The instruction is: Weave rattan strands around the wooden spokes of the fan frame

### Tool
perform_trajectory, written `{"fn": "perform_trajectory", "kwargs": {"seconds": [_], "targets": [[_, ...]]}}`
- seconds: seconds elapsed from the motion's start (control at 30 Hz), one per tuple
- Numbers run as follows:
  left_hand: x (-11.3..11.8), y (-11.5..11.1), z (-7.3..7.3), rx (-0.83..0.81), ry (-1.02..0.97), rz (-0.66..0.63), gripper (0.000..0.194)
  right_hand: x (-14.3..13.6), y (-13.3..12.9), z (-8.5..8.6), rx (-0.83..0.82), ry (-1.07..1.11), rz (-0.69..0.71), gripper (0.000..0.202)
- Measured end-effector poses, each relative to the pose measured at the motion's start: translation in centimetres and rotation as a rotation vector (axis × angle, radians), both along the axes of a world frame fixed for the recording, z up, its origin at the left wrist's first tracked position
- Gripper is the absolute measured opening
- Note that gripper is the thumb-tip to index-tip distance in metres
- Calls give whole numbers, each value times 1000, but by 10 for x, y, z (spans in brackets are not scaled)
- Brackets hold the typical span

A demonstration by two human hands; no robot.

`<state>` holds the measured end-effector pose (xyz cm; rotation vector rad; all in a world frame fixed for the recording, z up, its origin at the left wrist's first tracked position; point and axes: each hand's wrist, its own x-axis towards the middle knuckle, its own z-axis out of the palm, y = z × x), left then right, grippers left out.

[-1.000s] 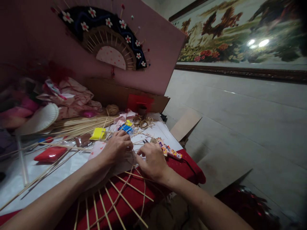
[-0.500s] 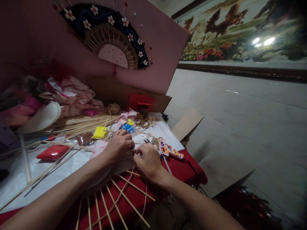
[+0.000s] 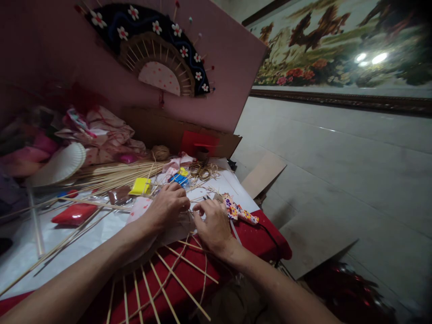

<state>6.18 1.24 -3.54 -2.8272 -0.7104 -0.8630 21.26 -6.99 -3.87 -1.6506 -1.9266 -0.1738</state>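
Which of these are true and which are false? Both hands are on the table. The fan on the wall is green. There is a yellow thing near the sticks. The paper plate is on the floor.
1. Both hands, left hand and right hand, rest on the table: true.
2. The fan is green: false, it is black with white flowers.
3. A yellow thing lies by the sticks: true.
4. The paper plate is on the floor: false, it is on the table's clutter.

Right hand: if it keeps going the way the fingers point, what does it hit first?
The right hand points away and left, toward the left hand. Its fingertips are nearly at the left hand's already, so that hand likely comes first. Past it lies the blue packet. Depth is unclear.
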Motion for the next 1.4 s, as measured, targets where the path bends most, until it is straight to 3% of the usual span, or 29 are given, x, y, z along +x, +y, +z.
{"fn": "perform_trajectory", "kwargs": {"seconds": [0.47, 1.4], "targets": [[0, 0, -1, 10, 15, 0, 4, -1, -1, -2, -35, -1, 11, 7], [0, -3, 2, 15, 27, 1, 12, -11, 2, -8, -10, -74, -95, 8]]}}
